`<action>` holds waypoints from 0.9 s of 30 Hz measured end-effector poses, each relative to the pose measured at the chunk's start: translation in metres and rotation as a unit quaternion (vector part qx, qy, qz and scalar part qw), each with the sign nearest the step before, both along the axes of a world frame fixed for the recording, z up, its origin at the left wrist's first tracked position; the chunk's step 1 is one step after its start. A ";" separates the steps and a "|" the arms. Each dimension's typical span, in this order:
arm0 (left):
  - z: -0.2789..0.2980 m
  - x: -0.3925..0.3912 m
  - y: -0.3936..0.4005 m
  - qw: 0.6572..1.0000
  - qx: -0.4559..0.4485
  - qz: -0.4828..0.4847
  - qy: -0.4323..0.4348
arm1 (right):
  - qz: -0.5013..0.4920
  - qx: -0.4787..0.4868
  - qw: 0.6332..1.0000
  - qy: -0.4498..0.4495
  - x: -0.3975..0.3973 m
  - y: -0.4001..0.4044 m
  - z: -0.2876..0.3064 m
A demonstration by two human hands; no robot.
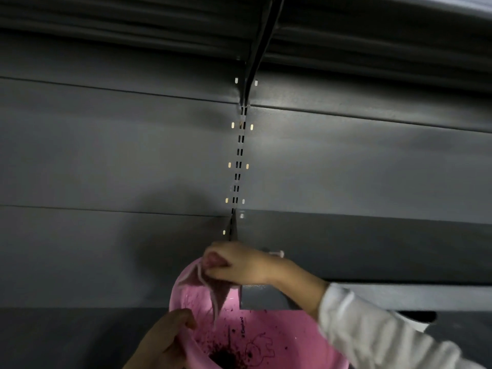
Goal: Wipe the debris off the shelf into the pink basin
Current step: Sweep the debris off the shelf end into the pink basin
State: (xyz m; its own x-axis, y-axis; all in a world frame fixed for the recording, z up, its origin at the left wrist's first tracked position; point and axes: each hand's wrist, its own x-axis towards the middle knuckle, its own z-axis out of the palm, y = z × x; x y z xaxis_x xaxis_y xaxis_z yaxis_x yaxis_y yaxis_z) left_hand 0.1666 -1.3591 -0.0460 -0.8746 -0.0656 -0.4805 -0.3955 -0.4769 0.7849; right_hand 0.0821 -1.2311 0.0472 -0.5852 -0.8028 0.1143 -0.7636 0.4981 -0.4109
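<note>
My right hand (239, 265) is closed around a pink cloth (213, 286), whose corner hangs down into the pink basin (292, 331). The hand sits at the left front corner of the dark grey shelf (372, 257). My left hand (165, 339) grips the basin's left rim and holds it just below the shelf's edge. Dark crumbs of debris (226, 355) lie at the bottom of the basin. The basin's lower part is cut off by the frame.
A slotted upright (238, 161) runs up the grey back panel (106, 155) between two bays. Another shelf (346, 30) overhangs at the top. My white sleeve (372, 328) crosses the lower right.
</note>
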 end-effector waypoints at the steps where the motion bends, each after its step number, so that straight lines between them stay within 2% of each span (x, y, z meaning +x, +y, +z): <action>1: 0.000 -0.001 -0.001 1.000 0.003 -0.005 -0.003 | -0.005 -0.002 1.000 0.005 0.000 -0.006 0.000; 4: 0.001 -0.002 -0.005 0.999 0.026 -0.032 0.020 | -0.047 -0.106 0.993 0.001 -0.008 0.012 0.005; 6: 0.002 -0.005 -0.006 0.997 0.061 -0.036 0.025 | -0.100 -0.199 0.975 -0.005 -0.019 0.048 0.012; 8: 0.009 -0.008 -0.003 0.996 0.079 -0.035 0.016 | -0.176 -0.244 0.954 0.006 -0.032 0.098 0.018; 12: 0.007 -0.007 0.004 0.996 0.071 -0.040 0.026 | -0.377 -0.178 0.907 0.064 -0.052 0.210 0.009; 15: -0.002 -0.005 0.002 0.998 0.047 -0.025 0.042 | -0.527 -0.128 0.840 0.017 -0.059 0.260 -0.009; 16: -0.003 -0.004 0.003 0.998 0.046 -0.024 0.040 | -0.536 -0.111 0.837 0.001 -0.059 0.262 -0.014; 18: -0.002 -0.005 0.004 0.998 0.046 -0.031 0.039 | -0.483 -0.086 0.871 -0.015 -0.055 0.239 -0.017; 22: 0.001 -0.011 0.007 0.997 0.031 -0.031 0.061 | -0.298 -0.034 0.954 -0.012 -0.037 0.141 -0.015; 24: -0.001 -0.013 0.009 0.996 0.040 -0.035 0.066 | -0.206 -0.041 0.977 -0.032 -0.028 0.090 -0.013; 27: -0.002 -0.013 0.009 0.995 0.054 -0.037 0.080 | -0.119 -0.057 0.990 -0.058 -0.018 0.035 -0.010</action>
State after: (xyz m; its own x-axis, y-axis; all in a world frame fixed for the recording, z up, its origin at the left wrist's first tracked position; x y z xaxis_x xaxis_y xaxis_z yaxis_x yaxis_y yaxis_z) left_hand 0.1534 -1.3497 -0.0479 -0.9408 0.0464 -0.3359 -0.3072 -0.5359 0.7864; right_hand 0.0641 -1.1957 0.0375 -0.7709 -0.6262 0.1167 -0.5744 0.6043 -0.5522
